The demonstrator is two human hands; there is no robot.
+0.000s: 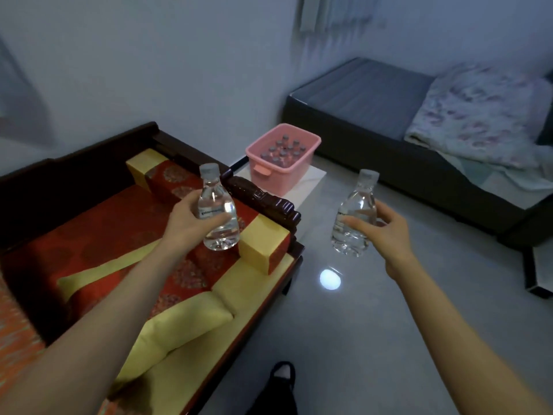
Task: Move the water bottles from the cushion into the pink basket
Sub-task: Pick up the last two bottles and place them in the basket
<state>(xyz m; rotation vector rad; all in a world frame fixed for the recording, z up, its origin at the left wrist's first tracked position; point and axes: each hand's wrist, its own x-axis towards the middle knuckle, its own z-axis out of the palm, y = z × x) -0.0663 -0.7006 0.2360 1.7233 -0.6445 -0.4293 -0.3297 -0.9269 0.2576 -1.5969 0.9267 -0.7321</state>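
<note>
My left hand (191, 218) grips a clear water bottle (217, 205) with a grey cap, held upright above the red and yellow cushion (125, 235) of the wooden sofa. My right hand (386, 229) holds a second clear water bottle (354, 217), tilted slightly, over the grey floor. The pink basket (282, 175) stands farther off on a low white table, between the two bottles in the view. Several capped bottles (282, 151) stand inside it.
The dark wooden sofa armrest (263, 199) lies between my left hand and the basket. A dark bed (374, 115) with a crumpled floral blanket (478, 115) fills the right side. My foot in a dark slipper (282, 375) is on the glossy floor.
</note>
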